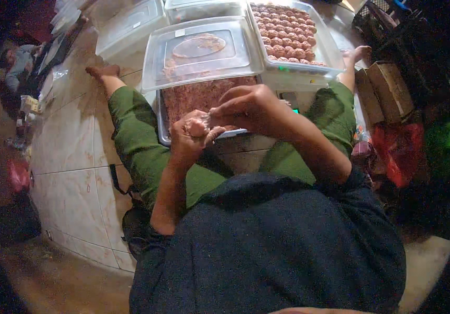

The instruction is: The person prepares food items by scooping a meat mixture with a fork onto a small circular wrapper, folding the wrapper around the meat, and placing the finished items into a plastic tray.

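In my left hand (182,144) rests a small pinkish ball of ground mixture (197,127), cupped by curled fingers. My right hand (248,110) reaches over from the right, its fingers pinched together at the ball's edge. Something whitish and shredded (206,120) shows at those fingertips; I cannot make out what it is. Beneath both hands lies a shallow tray (164,131) filled with reddish-brown ground mixture (188,99). A clear plastic lid (154,70) covers its far part, with smears of the mixture on it.
Beyond, at the right, a clear plastic box (332,60) holds rows of shaped reddish balls (287,34). More clear boxes (125,31) stand at the far left. My green-trousered legs flank the tray. Cardboard (390,89) and a red plastic bag (400,152) lie at the right.
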`<control>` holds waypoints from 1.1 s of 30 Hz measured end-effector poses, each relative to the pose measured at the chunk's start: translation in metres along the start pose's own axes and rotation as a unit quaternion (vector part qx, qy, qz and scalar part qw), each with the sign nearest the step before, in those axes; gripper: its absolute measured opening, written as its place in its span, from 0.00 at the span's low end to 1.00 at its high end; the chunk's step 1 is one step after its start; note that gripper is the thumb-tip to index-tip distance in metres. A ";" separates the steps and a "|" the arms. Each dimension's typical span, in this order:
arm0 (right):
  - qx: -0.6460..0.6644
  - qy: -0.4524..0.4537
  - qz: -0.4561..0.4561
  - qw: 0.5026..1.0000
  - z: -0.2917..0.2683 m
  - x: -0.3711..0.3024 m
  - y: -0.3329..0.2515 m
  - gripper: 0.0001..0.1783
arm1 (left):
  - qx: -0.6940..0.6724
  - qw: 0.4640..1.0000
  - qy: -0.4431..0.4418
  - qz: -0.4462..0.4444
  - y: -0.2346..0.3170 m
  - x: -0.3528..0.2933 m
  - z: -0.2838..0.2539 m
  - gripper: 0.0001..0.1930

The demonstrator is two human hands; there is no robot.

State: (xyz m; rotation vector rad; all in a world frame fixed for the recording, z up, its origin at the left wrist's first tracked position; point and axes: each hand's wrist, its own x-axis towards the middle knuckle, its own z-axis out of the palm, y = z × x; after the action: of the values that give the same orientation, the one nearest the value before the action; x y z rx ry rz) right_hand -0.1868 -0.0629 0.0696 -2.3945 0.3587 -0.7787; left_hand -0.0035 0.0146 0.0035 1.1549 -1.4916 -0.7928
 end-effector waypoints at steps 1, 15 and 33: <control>-0.079 -0.007 0.004 0.997 0.004 -0.004 -0.003 0.11 | -0.051 0.998 0.008 -0.029 0.011 0.000 0.004 0.12; -0.103 -0.050 0.057 0.992 -0.026 -0.022 -0.022 0.06 | -0.159 0.984 -0.044 -0.068 0.025 0.003 0.018 0.18; 0.148 0.132 0.194 0.961 0.041 -0.054 -0.001 0.07 | -0.017 0.998 -0.001 0.063 0.008 0.001 0.008 0.17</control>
State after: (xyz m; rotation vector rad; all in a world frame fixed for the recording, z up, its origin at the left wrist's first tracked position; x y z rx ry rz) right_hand -0.2047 -0.0214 0.0188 -1.8636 0.7395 -0.8937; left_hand -0.0132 0.0159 0.0092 1.0237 -1.5319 -0.7301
